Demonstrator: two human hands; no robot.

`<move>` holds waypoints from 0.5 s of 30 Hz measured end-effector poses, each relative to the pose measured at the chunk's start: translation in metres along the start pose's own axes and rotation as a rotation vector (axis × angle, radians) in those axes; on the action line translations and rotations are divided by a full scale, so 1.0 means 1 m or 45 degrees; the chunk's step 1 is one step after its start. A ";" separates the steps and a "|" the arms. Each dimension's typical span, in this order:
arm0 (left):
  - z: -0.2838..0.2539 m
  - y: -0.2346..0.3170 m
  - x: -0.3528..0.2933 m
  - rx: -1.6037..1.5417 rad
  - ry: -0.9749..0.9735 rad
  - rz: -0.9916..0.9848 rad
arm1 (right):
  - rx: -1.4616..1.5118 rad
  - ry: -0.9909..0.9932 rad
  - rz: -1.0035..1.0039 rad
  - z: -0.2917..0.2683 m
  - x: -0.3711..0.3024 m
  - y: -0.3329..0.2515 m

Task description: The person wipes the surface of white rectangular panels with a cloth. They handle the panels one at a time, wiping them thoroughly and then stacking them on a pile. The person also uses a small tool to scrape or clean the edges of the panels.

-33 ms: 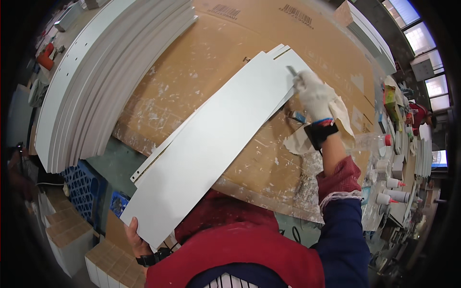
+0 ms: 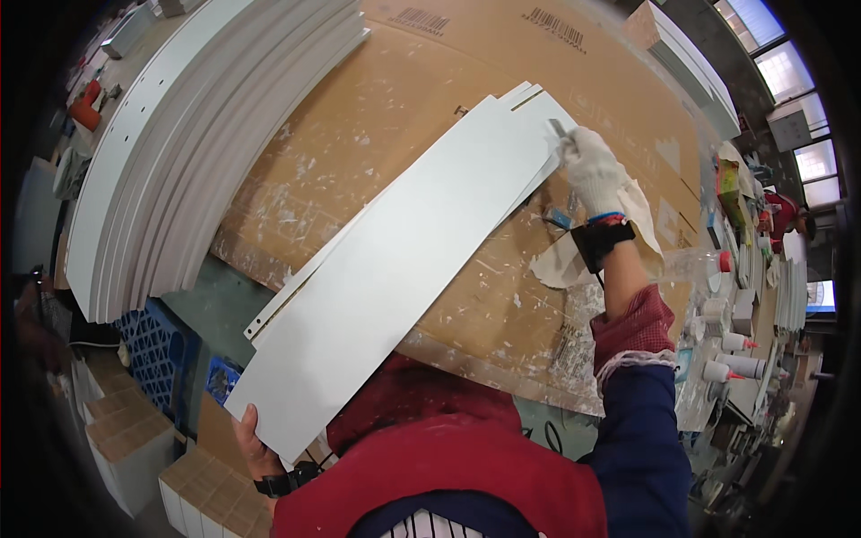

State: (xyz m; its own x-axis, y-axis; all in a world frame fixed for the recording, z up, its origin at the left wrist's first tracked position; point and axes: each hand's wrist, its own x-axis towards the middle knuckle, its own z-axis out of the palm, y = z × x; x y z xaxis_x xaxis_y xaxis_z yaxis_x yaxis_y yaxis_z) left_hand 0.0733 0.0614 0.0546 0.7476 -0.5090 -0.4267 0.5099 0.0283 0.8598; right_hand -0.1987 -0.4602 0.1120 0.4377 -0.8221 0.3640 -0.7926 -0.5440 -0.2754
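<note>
A long white panel lies slantwise over further white panels, whose edges show along its left side and far end. Its near end juts past the table toward me. There my bare left hand grips the lower left corner, thumb on top and fingers mostly hidden below. In a white knit glove, my right hand is closed at the far right corner. From it sticks a small flat grey scraper, its blade at the panel's face near the edge; the glove hides the handle.
A tall stack of white panels stands at the left. Right of the work lie a cream cloth and a small blue object. Glue bottles and a red-capped clear jar line the right side. Cardboard covers the table.
My right hand has shifted slightly to the right with the scraper, toward the panel's right edge. My left hand and the panel stay where they were.
</note>
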 end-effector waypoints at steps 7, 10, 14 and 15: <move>0.002 0.004 0.001 -0.025 -0.031 -0.041 | 0.238 -0.351 -0.371 -0.007 -0.043 -0.083; -0.001 0.003 0.001 -0.015 -0.013 -0.028 | 0.174 -0.204 -0.226 0.003 -0.016 -0.041; 0.001 0.000 0.006 -0.023 0.008 0.019 | -0.070 -0.157 0.101 -0.004 0.027 0.013; 0.002 0.001 0.008 -0.016 -0.016 0.007 | 0.032 -0.124 0.100 -0.009 0.022 0.013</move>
State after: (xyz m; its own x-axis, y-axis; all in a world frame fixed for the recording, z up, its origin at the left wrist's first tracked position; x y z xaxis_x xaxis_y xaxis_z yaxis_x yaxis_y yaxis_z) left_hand 0.0792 0.0561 0.0527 0.7449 -0.5198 -0.4183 0.5112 0.0419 0.8584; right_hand -0.2032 -0.4838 0.1239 0.4150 -0.8741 0.2526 -0.8156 -0.4804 -0.3224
